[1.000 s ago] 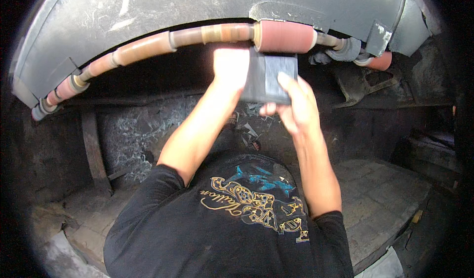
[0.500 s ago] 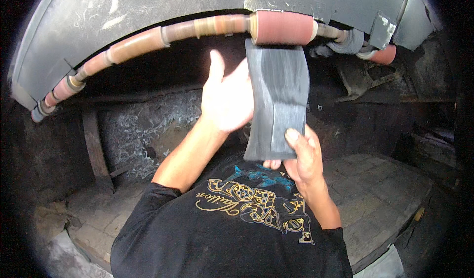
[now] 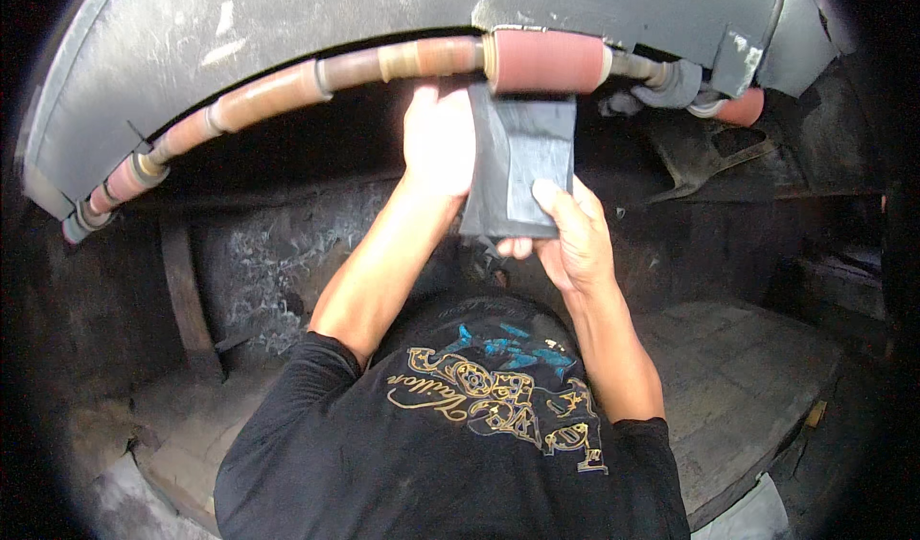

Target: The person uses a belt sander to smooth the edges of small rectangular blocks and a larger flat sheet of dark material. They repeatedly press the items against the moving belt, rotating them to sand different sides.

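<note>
A dark grey, curved flat slab (image 3: 541, 161) stands upright with its upper end at the underside of a wide red abrasive roller (image 3: 548, 61). My right hand (image 3: 575, 233) is closed on its lower right corner, thumb on the front and fingers behind. My left hand (image 3: 438, 147) is held flat along the slab's left edge, palm showing. Its fingers reach up toward the shaft and are partly hidden behind the slab, so I cannot tell how firmly they touch it. The slab's material is not clear.
A long shaft (image 3: 264, 96) with several orange and brown rollers runs across under a grey metal hood (image 3: 335, 8). A grey cloth-like wrap (image 3: 676, 85) sits right of the red roller. At the right is a metal bracket (image 3: 719, 157); a wooden post (image 3: 187, 291) stands at left.
The slab has moved up and slightly left, its upper part now passing behind the red roller. Both hands have risen with it, and the left thumb no longer sticks out widely.
</note>
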Tool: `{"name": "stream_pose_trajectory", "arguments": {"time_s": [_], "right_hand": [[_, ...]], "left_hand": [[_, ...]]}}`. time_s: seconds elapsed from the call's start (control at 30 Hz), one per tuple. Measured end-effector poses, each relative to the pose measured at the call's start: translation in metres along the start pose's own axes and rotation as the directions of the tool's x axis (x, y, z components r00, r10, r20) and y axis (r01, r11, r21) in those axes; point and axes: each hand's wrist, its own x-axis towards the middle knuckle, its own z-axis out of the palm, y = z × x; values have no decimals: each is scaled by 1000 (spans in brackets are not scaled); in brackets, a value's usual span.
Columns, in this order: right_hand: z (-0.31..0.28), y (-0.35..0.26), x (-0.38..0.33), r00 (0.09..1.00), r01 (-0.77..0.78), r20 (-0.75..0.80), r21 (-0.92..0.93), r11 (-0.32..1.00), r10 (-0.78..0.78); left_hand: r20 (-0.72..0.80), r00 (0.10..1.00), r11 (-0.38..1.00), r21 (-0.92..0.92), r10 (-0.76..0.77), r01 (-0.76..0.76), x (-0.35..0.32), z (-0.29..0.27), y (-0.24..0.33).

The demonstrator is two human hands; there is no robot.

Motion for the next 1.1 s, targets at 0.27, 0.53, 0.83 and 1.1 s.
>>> {"name": "stream_pose_trajectory", "arguments": {"time_s": [0.27, 0.53, 0.83, 1.1], "right_hand": [[-1, 8, -66, 987, -146, 45, -150, 978, 154], [-13, 0, 6, 992, -121, 36, -67, 990, 124], [-5, -5, -10, 1000, -24, -17, -73, 997, 23], [-7, -2, -73, 991, -133, -3, -76, 988, 133]], "left_hand": [[-235, 971, 999, 26, 51, -46, -57, 51, -41], [60, 998, 999, 32, 3, -5, -13, -21, 5], [-7, 1000, 1000, -20, -2, 2, -3, -5, -7], [-248, 969, 999, 45, 2, 9, -45, 44, -43]]}}
